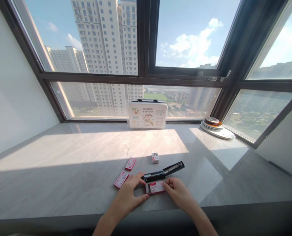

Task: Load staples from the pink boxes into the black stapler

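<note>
A red and white staple box (156, 187) lies near the sill's front edge, its left end showing grey contents. My right hand (179, 191) pinches the box's right end between thumb and fingers. At its left end is my left hand (128, 193), thumb and fingers apart, the thumb tip beside the box's lower left corner and the fingertips by the stapler. Just behind the box lies a black stapler (156, 176), opened out, its top arm pointing to the right. Two pink and white boxes, one (121, 179) beside my left hand and another (130, 164) behind it, lie flat.
A small white box (155, 158) stands behind the stapler on the marble sill (74, 186). Against the window leans a white case with cartoon prints (148, 115). Stacked round plates or lids (217, 128) sit at the back right. The sill's front edge runs beneath my wrists.
</note>
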Motion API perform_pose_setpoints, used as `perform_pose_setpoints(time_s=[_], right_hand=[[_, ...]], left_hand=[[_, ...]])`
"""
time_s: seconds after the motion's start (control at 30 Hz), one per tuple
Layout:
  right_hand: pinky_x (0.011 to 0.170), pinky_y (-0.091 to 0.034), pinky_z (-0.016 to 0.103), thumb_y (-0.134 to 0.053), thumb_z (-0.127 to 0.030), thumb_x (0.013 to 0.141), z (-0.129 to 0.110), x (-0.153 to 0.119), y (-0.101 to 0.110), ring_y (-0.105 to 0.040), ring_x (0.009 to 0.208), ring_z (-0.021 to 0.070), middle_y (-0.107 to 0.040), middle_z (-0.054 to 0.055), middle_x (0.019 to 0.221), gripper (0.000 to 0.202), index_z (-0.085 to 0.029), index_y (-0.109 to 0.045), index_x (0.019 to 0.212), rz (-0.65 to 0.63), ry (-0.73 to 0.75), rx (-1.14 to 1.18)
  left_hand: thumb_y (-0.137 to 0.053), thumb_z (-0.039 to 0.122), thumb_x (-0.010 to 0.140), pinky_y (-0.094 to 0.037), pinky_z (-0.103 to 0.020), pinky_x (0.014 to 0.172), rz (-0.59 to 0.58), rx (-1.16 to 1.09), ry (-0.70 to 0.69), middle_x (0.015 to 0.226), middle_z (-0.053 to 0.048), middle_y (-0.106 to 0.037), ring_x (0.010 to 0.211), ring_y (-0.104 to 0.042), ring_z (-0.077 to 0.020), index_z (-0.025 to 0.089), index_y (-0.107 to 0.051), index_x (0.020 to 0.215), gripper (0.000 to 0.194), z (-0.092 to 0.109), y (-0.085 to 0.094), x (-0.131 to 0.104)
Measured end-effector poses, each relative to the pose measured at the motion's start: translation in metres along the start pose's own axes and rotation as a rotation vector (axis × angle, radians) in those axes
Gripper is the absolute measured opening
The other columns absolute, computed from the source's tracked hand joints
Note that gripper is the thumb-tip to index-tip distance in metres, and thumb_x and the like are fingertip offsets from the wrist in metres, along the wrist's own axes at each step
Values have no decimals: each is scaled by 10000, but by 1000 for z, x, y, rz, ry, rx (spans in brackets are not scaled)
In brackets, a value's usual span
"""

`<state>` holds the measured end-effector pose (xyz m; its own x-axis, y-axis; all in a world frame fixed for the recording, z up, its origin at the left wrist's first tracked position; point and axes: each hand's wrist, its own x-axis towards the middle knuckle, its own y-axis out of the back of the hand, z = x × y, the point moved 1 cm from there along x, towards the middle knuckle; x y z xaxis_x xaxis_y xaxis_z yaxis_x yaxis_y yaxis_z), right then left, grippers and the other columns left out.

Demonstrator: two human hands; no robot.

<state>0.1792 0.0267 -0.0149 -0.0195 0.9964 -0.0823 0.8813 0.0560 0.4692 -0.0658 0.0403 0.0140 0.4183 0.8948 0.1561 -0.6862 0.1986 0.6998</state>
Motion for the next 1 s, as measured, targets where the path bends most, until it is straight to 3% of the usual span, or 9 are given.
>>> perform_pose_setpoints(time_s=[0.13,0.3,0.43,0.57,0.77,0.9,1.0], right_hand=[[527,-326,240,-567,-495,861,12,-2,18,-513,552,155,-599,-6,598,345,-179,-640,744,37,9,-26],[504,-282,247,-555,-486,887,-19,-6,21,-465,503,145,-521,-39,525,312,-199,-672,845,187,90,-115],[513,-325,245,-536,-475,906,-49,1,1,-523,539,159,-592,-10,577,335,-205,-716,990,94,162,-68],[489,-392,231,-556,-496,880,-57,12,-30,-530,534,154,-633,4,623,384,-163,-667,1034,-49,57,186],[456,-314,200,-607,-467,859,-62,22,-56,-410,469,104,-525,-60,525,338,-158,-633,993,21,31,307],[491,-303,214,-599,-400,879,-73,26,-59,-459,508,120,-518,-50,526,226,-186,-667,893,79,128,108],[522,-301,228,-573,-358,905,-84,23,-53,-472,525,125,-497,-52,529,194,-196,-674,868,139,228,-34]], left_hand=[[-741,282,761,-336,-451,1193,28,4,-25,1461,-10,-548,1392,-459,-270,299,-675,1018,265,2,1,-2],[-761,323,765,-314,-445,1209,22,9,-29,1493,-2,-513,1413,-432,-257,327,-658,1141,390,2,0,-5],[-746,351,795,-264,-463,1229,17,57,-33,1513,19,-486,1427,-410,-252,344,-679,1120,332,-2,-4,-4],[-732,320,796,-273,-459,1224,30,81,-50,1519,12,-480,1424,-415,-256,328,-686,1083,291,-4,-8,-3],[-743,288,753,-294,-460,1213,63,95,-60,1500,-10,-505,1393,-455,-268,312,-671,1105,360,-9,-11,-1],[-750,259,719,-330,-460,1191,84,96,-66,1457,-23,-549,1356,-491,-285,316,-657,1179,473,-7,-10,-1],[-730,242,725,-372,-436,1161,101,80,-71,1424,-18,-574,1338,-501,-280,313,-675,1111,396,-2,-7,-2]])
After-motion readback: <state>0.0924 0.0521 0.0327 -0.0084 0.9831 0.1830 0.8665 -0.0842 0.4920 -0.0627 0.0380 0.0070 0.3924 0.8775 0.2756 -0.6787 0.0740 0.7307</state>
